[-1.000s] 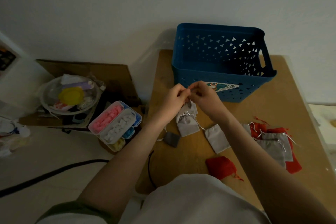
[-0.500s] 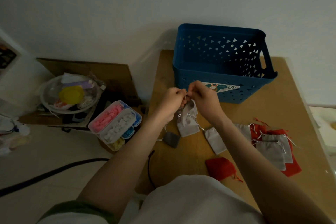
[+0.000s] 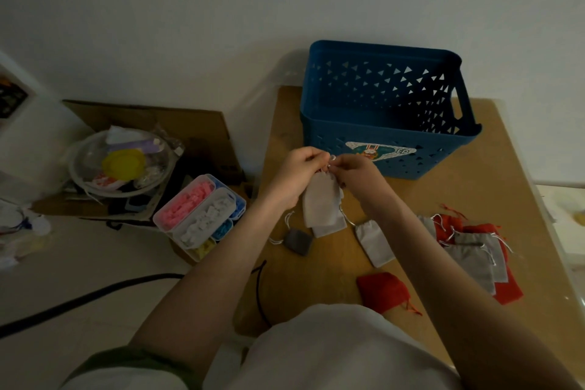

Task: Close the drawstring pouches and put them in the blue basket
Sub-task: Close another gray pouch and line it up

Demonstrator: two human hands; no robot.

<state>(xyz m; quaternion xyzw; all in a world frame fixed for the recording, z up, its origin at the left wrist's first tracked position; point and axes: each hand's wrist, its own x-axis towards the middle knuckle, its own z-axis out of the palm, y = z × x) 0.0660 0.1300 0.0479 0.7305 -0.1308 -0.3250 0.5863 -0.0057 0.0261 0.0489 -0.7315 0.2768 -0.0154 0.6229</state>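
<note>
My left hand and my right hand meet above the wooden table, both pinching the drawstrings at the top of a light grey pouch that hangs lifted just in front of the blue basket. Another grey pouch lies under it on the table. Also on the table are a grey pouch, a small dark grey pouch, a red pouch, and a heap of grey and red pouches at the right.
Left of the table, lower down, stand a divided plastic box with pink, white and blue pieces, a clear bowl of odds and ends on cardboard, and a black cable. A wall rises behind the basket.
Both hands have risen a little with the grey pouch, pulling its strings upward so it now hangs lifted; its top looks more gathered.
</note>
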